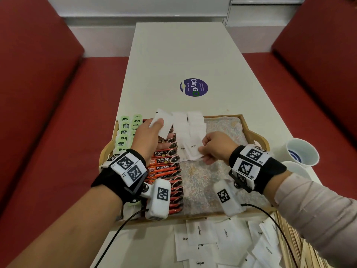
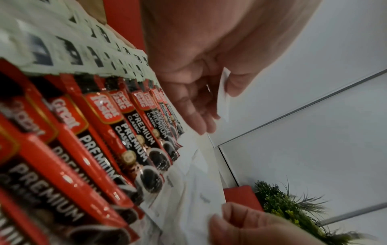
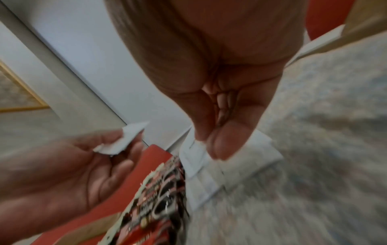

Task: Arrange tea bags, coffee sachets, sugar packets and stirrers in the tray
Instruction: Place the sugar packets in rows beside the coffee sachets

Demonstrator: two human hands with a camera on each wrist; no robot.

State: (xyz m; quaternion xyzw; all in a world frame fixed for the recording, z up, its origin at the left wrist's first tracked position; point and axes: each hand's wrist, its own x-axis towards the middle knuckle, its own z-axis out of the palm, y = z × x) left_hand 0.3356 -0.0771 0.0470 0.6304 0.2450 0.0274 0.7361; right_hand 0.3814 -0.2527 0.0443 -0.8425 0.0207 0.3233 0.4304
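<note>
A wooden tray (image 1: 257,137) with a patterned liner holds green tea bags (image 1: 123,132) at its left, a column of red coffee sachets (image 1: 166,167) beside them, then white sugar packets (image 1: 190,124) laid in rows. My left hand (image 1: 152,130) hovers over the coffee sachets and pinches a few sugar packets (image 1: 163,120) (image 2: 223,99). My right hand (image 1: 210,146) pinches the edge of a sugar packet (image 1: 193,149) (image 3: 226,159) lying at the near end of the rows. More loose sugar packets (image 1: 222,240) lie on the table in front of the tray.
Two white cups (image 1: 302,153) stand right of the tray. Wooden stirrers (image 1: 289,240) lie at the near right edge. A round purple sticker (image 1: 194,87) marks the white table (image 1: 183,55) beyond the tray. Red benches (image 1: 48,113) flank both sides.
</note>
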